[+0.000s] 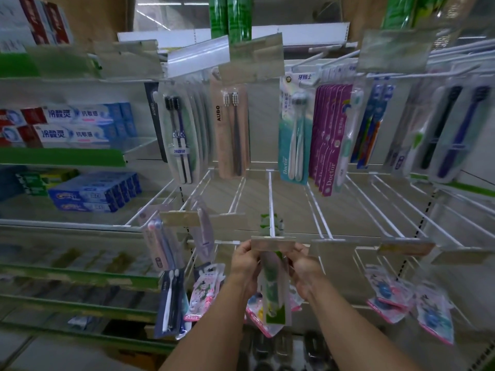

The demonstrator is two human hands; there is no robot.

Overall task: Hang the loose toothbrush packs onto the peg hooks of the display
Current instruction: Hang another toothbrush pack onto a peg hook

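Left hand (245, 259), right hand (302, 266) gripping toothbrush pack (276, 295) edges, at peg hook (271, 199) tip, bare hooks (324, 210) beside

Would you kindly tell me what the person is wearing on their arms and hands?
Nothing that shows: the left hand and right hand are ungloved, and both forearms are bare up to the picture's lower edge, with no sleeve, watch or bracelet in view. The fingers are too blurred to rule out a ring.
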